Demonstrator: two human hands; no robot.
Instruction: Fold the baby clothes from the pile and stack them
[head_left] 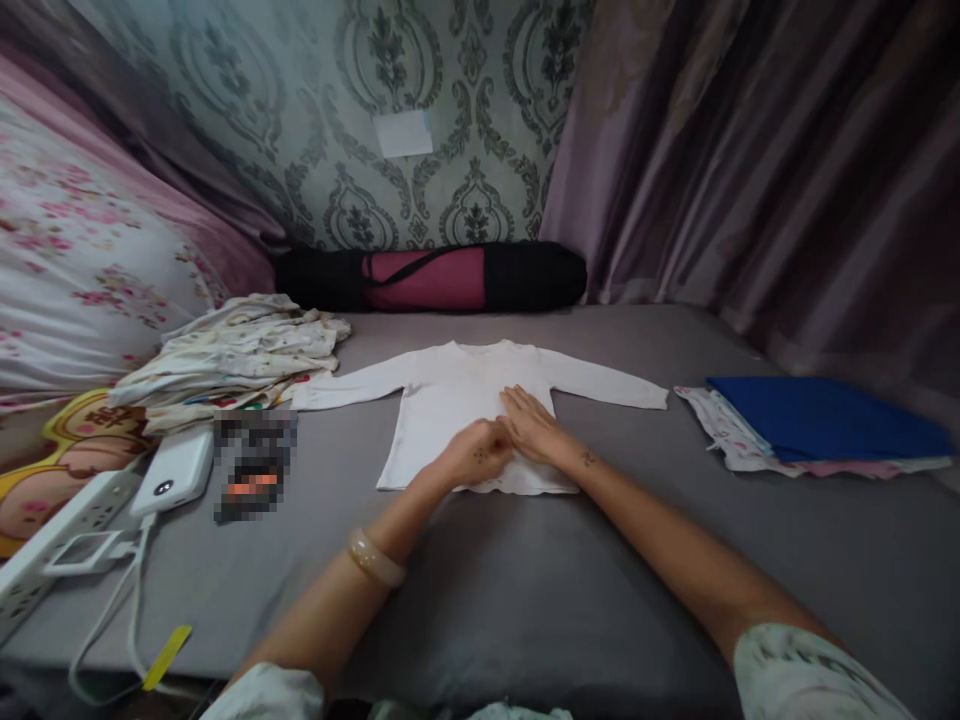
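Note:
A small white long-sleeved shirt [442,410] lies spread on the grey sheet, its neck toward the wall and both sleeves stretched out sideways. On the lower middle of the shirt rests my left hand [478,452], its fingers curled in; whatever they may hold is hidden. My right hand [531,425] lies flat on the shirt's right half, fingers extended, its thumb side touching my left hand.
A crumpled clothes pile [240,350] lies at the left, near a white power bank [176,470] with a cable and a power strip [67,545]. Folded clothes with blue cloth [825,415] on top are at the right. A black and red rolled bag [431,278] lies against the wall.

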